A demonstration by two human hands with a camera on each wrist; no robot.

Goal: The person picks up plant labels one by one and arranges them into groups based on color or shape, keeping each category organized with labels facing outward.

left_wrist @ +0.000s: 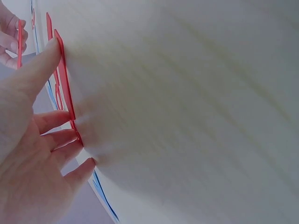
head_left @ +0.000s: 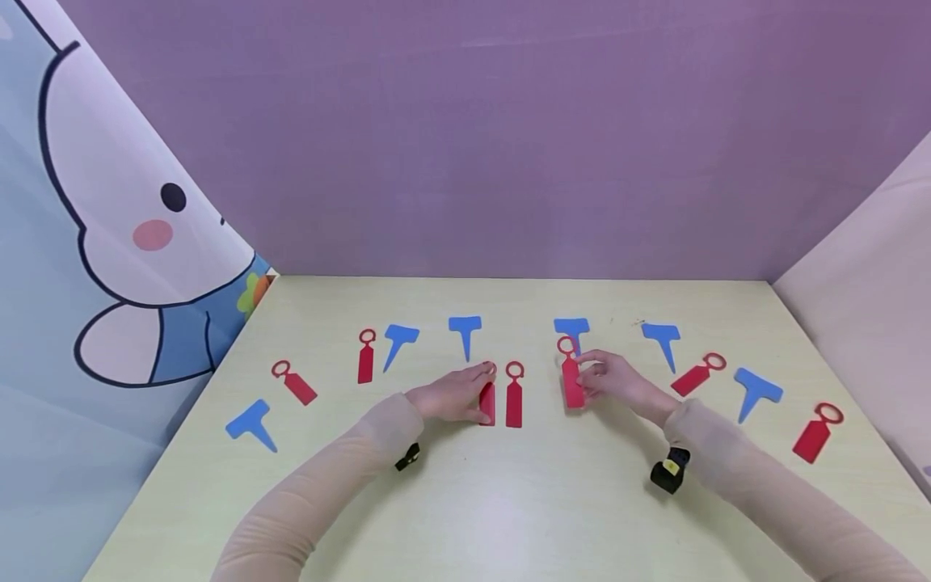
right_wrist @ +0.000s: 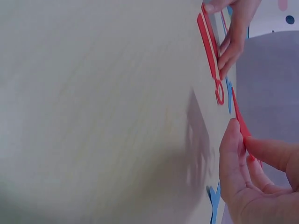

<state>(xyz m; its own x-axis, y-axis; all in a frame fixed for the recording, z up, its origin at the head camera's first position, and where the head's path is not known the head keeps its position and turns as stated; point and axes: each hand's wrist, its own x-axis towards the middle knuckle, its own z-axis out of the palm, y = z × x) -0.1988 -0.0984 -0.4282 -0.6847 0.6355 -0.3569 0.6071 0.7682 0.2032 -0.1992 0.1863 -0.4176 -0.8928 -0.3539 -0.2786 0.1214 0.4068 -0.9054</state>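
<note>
My right hand (head_left: 611,377) pinches a red ring-topped tag (head_left: 572,383) between thumb and fingers. That tag is raised off the table, its shadow falling below it in the right wrist view. My left hand (head_left: 452,394) is low over the table, with its thumb at one end of another red tag (left_wrist: 65,79) and its fingers near the ring end, gripping it lengthwise. The hand partly covers this tag in the head view. Just to its right lies a second red tag (head_left: 514,396), flat, ring away from me. Behind the raised tag is a partly covered blue T-shaped piece (head_left: 570,325).
Blue T-shaped pieces (head_left: 465,327) and red tags (head_left: 366,362) lie spread in an arc across the pale table (head_left: 480,501). On the right are a red tag (head_left: 812,441) and a blue piece (head_left: 756,388). A purple wall (head_left: 509,145) stands behind.
</note>
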